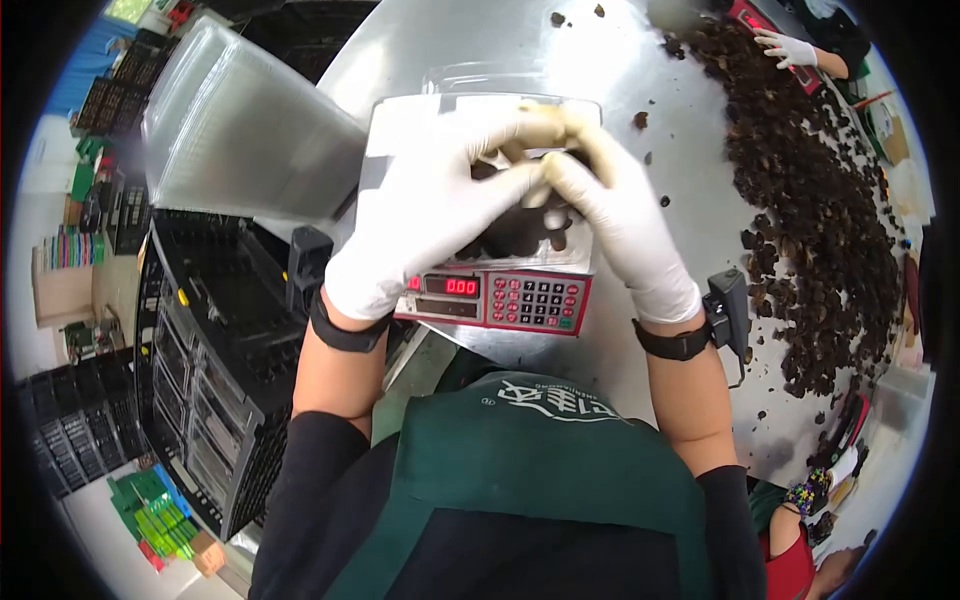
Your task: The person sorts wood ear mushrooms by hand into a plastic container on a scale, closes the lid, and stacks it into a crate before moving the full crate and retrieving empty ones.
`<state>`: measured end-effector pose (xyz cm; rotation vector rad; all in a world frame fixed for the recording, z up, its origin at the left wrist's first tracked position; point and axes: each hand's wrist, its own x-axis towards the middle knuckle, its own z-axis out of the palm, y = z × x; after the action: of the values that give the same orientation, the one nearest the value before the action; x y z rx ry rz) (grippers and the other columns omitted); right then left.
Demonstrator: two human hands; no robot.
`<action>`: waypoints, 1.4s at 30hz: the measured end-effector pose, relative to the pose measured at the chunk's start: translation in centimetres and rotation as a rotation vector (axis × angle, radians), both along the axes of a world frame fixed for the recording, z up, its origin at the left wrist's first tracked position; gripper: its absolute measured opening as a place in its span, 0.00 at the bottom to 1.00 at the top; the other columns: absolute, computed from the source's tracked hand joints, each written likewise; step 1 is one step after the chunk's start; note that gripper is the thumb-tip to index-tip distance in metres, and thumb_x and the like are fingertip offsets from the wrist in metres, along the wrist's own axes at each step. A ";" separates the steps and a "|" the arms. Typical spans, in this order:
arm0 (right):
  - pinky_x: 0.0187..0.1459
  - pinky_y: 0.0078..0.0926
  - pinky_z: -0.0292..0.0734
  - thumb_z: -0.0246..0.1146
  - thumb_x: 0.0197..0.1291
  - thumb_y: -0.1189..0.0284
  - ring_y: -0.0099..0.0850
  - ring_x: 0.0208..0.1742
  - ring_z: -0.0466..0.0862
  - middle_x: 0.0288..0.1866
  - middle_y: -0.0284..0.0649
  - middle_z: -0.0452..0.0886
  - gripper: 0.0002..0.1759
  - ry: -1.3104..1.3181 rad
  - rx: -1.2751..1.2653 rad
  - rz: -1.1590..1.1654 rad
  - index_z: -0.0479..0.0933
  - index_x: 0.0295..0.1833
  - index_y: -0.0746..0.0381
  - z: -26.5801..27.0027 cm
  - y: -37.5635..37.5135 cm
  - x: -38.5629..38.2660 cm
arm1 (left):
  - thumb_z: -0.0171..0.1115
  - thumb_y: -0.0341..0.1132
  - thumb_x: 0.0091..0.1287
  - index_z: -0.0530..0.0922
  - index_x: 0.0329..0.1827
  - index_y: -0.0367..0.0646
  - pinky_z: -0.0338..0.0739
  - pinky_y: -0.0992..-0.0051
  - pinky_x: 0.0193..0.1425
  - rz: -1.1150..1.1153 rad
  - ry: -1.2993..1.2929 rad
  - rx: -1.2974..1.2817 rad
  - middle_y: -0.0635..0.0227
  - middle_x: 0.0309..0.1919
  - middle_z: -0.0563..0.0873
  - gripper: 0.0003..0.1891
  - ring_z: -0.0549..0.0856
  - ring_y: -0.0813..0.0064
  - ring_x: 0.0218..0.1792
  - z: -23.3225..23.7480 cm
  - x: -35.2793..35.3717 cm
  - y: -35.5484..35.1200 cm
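My left hand (455, 185) and my right hand (610, 190), both in white gloves, meet over a clear plastic tray (585, 258) on a digital scale (535, 301). Their fingers are curled and the fingertips come together, slightly blurred. What they pinch, if anything, I cannot make out. Beneath the hands lie dark brown pieces (515, 235) that look like dried mushrooms, partly covered by my fingers. The red display (461, 286) of the scale reads 0.00.
A tall stack of clear plastic trays (250, 125) leans at the left, above black crates (215, 400). A large heap of dark pieces (800, 200) spreads over the metal table (690, 130) at the right. Another person's gloved hand (787, 48) touches a red scale at the far right.
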<state>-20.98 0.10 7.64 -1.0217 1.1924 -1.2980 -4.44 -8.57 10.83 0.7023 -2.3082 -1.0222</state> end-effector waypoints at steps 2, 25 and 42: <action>0.32 0.13 0.67 0.56 0.72 0.73 0.17 0.30 0.75 0.37 0.36 0.82 0.16 0.004 -0.047 -0.106 0.78 0.61 0.67 -1.0 0.4 -0.7 | 0.65 0.29 0.70 0.84 0.59 0.40 0.78 0.78 0.56 0.101 0.110 0.100 0.68 0.46 0.89 0.15 0.85 0.81 0.45 0.4 0.9 -1.2; 0.41 0.17 0.74 0.66 0.63 0.79 0.17 0.36 0.77 0.41 0.33 0.84 0.15 0.329 0.028 -0.440 0.81 0.55 0.65 -6.6 6.3 -2.1 | 0.63 0.27 0.66 0.84 0.57 0.46 0.76 0.79 0.45 0.498 0.109 -0.004 0.73 0.36 0.85 0.16 0.81 0.83 0.36 -7.9 3.4 -5.6; 0.44 0.20 0.78 0.65 0.64 0.80 0.19 0.38 0.82 0.38 0.34 0.86 0.12 0.428 -0.023 -0.493 0.83 0.53 0.65 -7.6 2.7 -2.9 | 0.58 0.29 0.71 0.80 0.62 0.41 0.69 0.68 0.69 0.401 0.165 0.013 0.59 0.56 0.83 0.17 0.80 0.64 0.60 -6.4 6.1 0.6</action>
<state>-23.91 2.81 0.03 -1.0958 1.8443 -1.5105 1.64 -7.93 4.48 0.9966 -1.9178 -0.8718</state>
